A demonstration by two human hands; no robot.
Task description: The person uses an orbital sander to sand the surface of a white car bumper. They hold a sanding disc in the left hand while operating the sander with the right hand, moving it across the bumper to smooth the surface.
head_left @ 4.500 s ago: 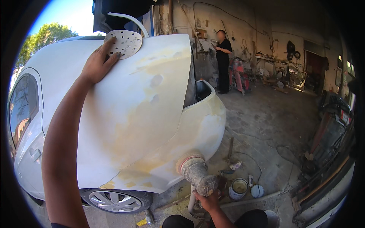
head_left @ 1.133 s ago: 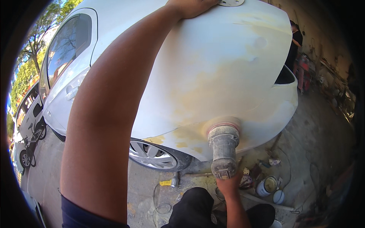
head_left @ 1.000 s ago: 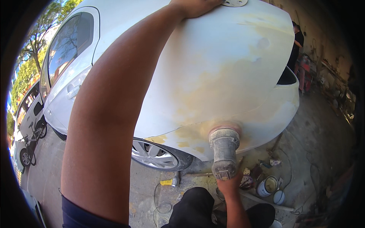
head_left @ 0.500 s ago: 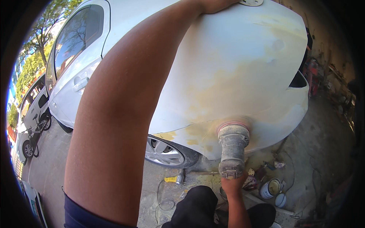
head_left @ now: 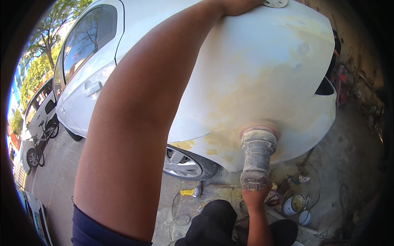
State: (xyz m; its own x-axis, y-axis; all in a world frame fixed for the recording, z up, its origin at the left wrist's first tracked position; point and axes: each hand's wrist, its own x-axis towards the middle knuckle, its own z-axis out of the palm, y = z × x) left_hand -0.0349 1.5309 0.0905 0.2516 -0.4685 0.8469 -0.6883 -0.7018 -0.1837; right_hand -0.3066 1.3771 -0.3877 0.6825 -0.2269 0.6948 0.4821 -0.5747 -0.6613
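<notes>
My right hand (head_left: pixel 255 198) grips a dusty grey power sander (head_left: pixel 256 153) from below. The sander's pinkish round pad presses on the rear corner of a white car (head_left: pixel 234 49), where yellowish filler patches (head_left: pixel 242 92) spread over the paint. Up at the top edge, my left hand (head_left: pixel 242 5) lies on the car's upper panel, its fingers partly cut off by the picture's edge. Beside those fingertips rests a pale round sanding disc (head_left: pixel 276 3) with holes. My left arm crosses the view and hides part of the car's side.
Under the car's corner lie a yellow-and-grey tool (head_left: pixel 192 191) with a cable, an open can (head_left: pixel 294 204), a white lid or tub (head_left: pixel 304 217) and scraps. The rear wheel (head_left: pixel 184 164) is close by. A bicycle (head_left: pixel 45 133) and another car stand left; clutter lines the right wall.
The view has shifted slightly, so the car sits a little farther right. The sander stays against nearly the same spot on the panel, and my left hand keeps its place on the car.
</notes>
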